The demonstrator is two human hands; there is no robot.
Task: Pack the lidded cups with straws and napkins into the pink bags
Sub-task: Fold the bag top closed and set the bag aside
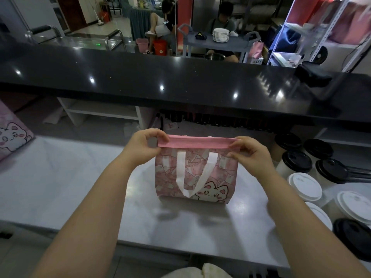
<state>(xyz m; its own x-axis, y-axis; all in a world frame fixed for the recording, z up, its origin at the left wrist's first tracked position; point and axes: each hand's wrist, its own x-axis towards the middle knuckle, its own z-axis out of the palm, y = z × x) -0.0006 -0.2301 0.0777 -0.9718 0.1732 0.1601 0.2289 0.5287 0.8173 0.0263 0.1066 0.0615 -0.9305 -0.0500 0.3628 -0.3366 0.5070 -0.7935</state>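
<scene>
A pink bag [195, 175] with a cat print and a white handle stands upright on the steel counter [70, 187], its top folded over into a plain pink band. My left hand [143, 146] pinches the left end of that band. My right hand [249, 153] pinches the right end. What is inside the bag is hidden. Several lidded cups stand at the right, some with black lids [297, 160] and some with white lids [305, 186]. No straws or napkins are clearly visible.
Another pink cat-print bag [12, 135] sits at the far left edge. A raised black counter [180, 83] runs across behind the work surface. Beyond it are people seated, a cart with stacked plates [220, 35] and metal shelving [313, 37].
</scene>
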